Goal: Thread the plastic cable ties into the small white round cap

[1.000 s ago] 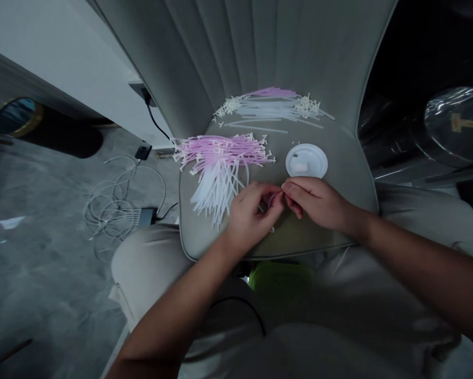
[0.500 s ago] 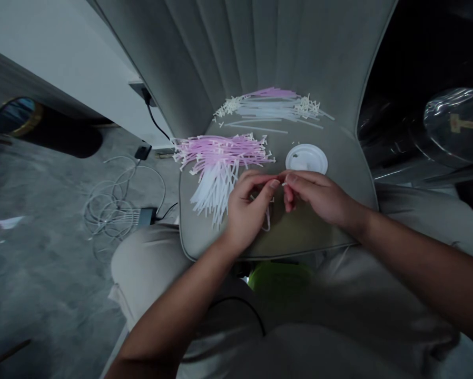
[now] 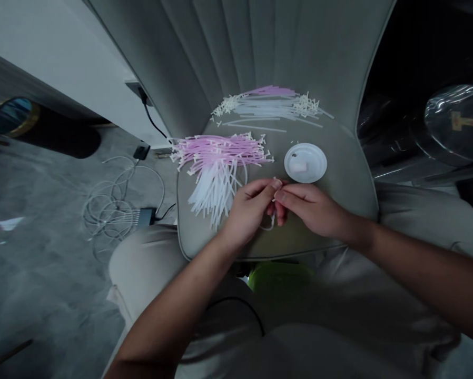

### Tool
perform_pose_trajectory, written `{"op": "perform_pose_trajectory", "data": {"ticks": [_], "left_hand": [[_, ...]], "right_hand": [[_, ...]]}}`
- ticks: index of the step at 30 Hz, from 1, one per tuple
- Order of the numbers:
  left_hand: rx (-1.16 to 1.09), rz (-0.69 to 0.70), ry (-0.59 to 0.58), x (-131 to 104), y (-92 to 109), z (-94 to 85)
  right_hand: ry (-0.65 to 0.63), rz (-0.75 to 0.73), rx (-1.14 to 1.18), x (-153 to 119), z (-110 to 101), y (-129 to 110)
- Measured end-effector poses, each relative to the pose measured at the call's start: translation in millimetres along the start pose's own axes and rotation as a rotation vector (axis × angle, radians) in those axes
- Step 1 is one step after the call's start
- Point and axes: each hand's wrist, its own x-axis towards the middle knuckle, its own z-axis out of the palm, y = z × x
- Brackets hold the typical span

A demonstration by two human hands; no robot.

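Note:
My left hand and my right hand meet fingertip to fingertip over the front of the chair seat. The left thumb and fingers pinch a small white connector. My right fingers are closed against it from the other side; what exactly lies in them is partly hidden. A thin white tube hangs in a loop below the fingers. To the left lie a pile of pink tubes with white end pieces and a fan of white tubes. Just beyond my right hand sits a round white dish with a small pale block inside.
At the back of the grey chair seat lie loose clear tubes and small white connectors. Coiled cables rest on the floor at left. A dark cylinder stands beyond them, and a green object is below the seat.
Both hands have moved slightly toward me, and my right hand has shifted left. More of the white dish now shows. The hanging tube loop has shifted a little right.

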Motion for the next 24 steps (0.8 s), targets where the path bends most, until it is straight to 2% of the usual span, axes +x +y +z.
{"op": "perform_pose_trajectory", "data": {"ticks": [3,5,8,10,11,17,21,24], "left_hand": [[0.012,0.062,0.104,1,-4,-2.7],[-0.039,0.129,0.18,3,-5,-3.5],[-0.133,0.194,0.235,3,-5,-3.1],[-0.146,0.187,0.22,1,-5,-1.3],[-0.13,0.17,0.203,-1,-6,0.1],[-0.027,0.08,0.102,-9,-23,11.4],[-0.007,0.102,0.101,-7,-28,15.7],[-0.008,0.127,0.106,-5,-28,17.2]], "right_hand": [[-0.033,-0.002,-0.053,0,-4,-1],[-0.006,-0.045,-0.134,0,-8,-1],[0.197,-0.119,-0.316,0,-16,-3],[0.309,-0.119,-0.324,1,-21,-6],[0.323,-0.107,-0.277,1,-22,-7],[0.208,-0.03,0.039,7,-17,-4],[0.146,0.024,0.149,11,-10,9],[0.152,0.036,0.197,13,-6,18]]}}
